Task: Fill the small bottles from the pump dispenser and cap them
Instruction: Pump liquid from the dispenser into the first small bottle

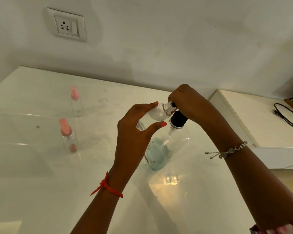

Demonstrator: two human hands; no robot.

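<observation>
Wall socket; black cable on side ledge.

The left forearm rises from the bottom edge, a knotted red thread band on its wrist. The left hand holds a tilted small clear plastic bottle between its curled fingers above and its thumb below, both with pink-painted nails. The right forearm, wearing a silver chain bracelet, reaches in from the lower right; the right hand is turned knuckles up with its fingers curled down at the bottle's mouth, their tips hidden.
</observation>
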